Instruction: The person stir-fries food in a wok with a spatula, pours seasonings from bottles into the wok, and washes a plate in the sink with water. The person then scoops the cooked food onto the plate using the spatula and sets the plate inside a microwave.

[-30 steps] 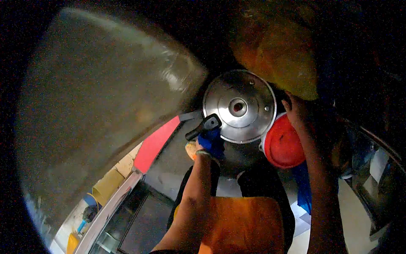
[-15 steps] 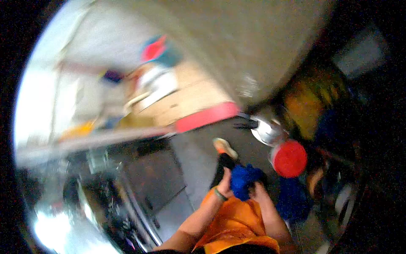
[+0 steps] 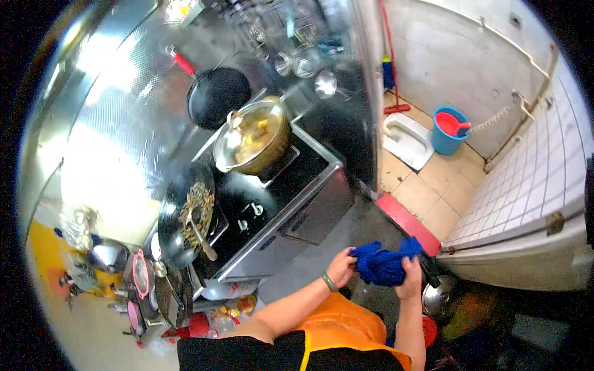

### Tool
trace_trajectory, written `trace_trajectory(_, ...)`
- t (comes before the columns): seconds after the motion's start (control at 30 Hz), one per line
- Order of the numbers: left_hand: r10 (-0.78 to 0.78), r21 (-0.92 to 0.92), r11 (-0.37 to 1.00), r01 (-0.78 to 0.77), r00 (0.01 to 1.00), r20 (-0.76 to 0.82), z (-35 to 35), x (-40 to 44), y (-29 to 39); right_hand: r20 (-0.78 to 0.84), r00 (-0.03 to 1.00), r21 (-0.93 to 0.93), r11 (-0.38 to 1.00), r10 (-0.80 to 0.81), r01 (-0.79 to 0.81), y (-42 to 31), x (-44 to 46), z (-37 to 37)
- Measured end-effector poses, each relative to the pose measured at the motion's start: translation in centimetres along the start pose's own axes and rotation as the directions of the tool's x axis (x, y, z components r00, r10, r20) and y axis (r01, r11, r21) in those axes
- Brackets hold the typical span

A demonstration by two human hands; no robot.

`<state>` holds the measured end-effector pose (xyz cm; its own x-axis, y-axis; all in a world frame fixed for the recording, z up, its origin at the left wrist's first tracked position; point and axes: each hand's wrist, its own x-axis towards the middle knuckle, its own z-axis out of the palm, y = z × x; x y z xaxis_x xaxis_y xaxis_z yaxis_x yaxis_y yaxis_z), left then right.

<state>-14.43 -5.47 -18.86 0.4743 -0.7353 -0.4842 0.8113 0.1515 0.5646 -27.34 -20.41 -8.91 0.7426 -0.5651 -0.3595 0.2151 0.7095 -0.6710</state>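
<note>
A textured metal backsplash (image 3: 139,123) fills 10 o'clock, glaring white where light strikes it. Near the centre stands a grey-fronted stove cabinet (image 3: 317,213) beside a dark grey floor (image 3: 365,226). At 4 o'clock a red threshold (image 3: 408,221) edges beige floor tiles (image 3: 428,193); a white squat toilet (image 3: 422,147) lies at 2 o'clock, below a pale wall (image 3: 442,59) with piping (image 3: 504,42). White gridded wall tiles (image 3: 535,179) rise at 3 o'clock.

Both hands (image 3: 341,268) gripping, slightly apart, arms (image 3: 286,306) stretched forward
</note>
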Motion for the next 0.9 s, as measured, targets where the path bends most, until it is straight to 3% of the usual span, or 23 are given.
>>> trace_trajectory(0.07,0.065,0.105,0.993,-0.049,0.986,-0.151,-2.0,-0.7,2.9,0.040,0.999,-0.281,0.960,0.033,-0.020,3.1,2.9,1.5)
trace_trajectory(0.1,0.085,0.055,0.995,-0.080,0.991,-0.104,-3.1,-1.7,4.8,0.073,0.996,-0.265,0.964,0.045,-0.024,3.5,3.4,4.8)
trace_trajectory(0.13,0.228,0.259,0.942,-0.212,0.973,-0.034,-3.7,-2.4,6.0,0.110,0.992,-0.254,0.967,0.063,-0.033,3.9,3.7,7.9)
trace_trajectory(0.2,0.435,0.598,0.663,-0.450,0.882,0.182,-4.2,-3.6,8.0,0.184,0.978,-0.565,0.825,0.100,0.022,5.5,4.9,10.7)
trace_trajectory(0.23,0.427,0.735,0.510,-0.446,0.873,0.233,-2.3,-5.6,9.9,0.202,0.974,-0.594,0.804,0.102,0.039,6.1,5.0,12.2)
trace_trajectory(0.3,0.302,0.760,0.620,-0.194,0.953,-0.003,-3.8,-6.0,10.3,0.276,0.951,-0.708,0.699,0.142,0.101,7.7,5.4,13.5)
trace_trajectory(0.33,0.159,0.752,0.658,-0.041,0.984,-0.086,-3.8,-6.4,9.7,0.274,0.947,-0.787,0.605,0.167,0.121,8.0,5.1,12.8)
trace_trajectory(0.4,0.315,0.891,0.437,-0.123,0.949,-0.023,-4.2,-7.9,10.8,0.245,0.936,-0.797,0.603,0.253,0.046,7.3,4.3,13.8)
trace_trajectory(0.43,0.335,0.858,0.471,-0.205,0.941,0.041,-4.9,-8.3,12.0,0.221,0.947,-0.795,0.605,0.233,0.037,7.2,4.4,14.0)
trace_trajectory(0.47,0.398,0.855,0.502,-0.126,0.912,-0.099,-2.0,-9.6,14.3,0.236,0.947,-0.792,0.608,0.218,0.057,7.5,4.5,14.2)
trace_trajectory(0.5,0.444,0.852,0.503,-0.149,0.890,-0.106,-5.0,-9.6,13.5,0.229,0.942,-0.794,0.606,0.245,0.035,8.6,4.2,13.5)
trace_trajectory(0.57,0.366,0.948,0.314,-0.060,0.928,-0.062,-6.7,-11.2,14.0,0.229,0.915,-0.807,0.590,0.332,-0.012,11.7,4.4,10.5)
trace_trajectory(0.63,0.302,1.000,-0.025,-0.014,0.953,0.021,-5.9,-12.0,14.0,0.209,0.841,-0.870,0.488,0.500,-0.074,12.4,4.0,8.4)
trace_trajectory(0.73,0.173,0.999,0.025,0.039,0.984,-0.042,-9.3,-12.6,12.4,0.141,0.913,-0.829,0.550,0.384,-0.103,13.4,3.1,4.9)
trace_trajectory(0.77,0.135,0.999,-0.039,0.006,0.991,-0.001,-9.0,-13.2,12.6,0.114,0.931,-0.767,0.627,0.346,-0.139,13.0,2.6,3.8)
trace_trajectory(0.87,0.036,0.889,0.363,0.279,0.949,-0.312,-9.4,-13.4,11.5,-0.024,0.932,-0.540,0.780,0.361,-0.316,11.2,1.7,0.5)
trace_trajectory(0.9,0.071,0.882,0.402,0.244,0.953,-0.296,-8.3,-13.0,11.6,-0.021,0.951,-0.474,0.835,0.308,-0.281,13.1,1.6,-1.5)
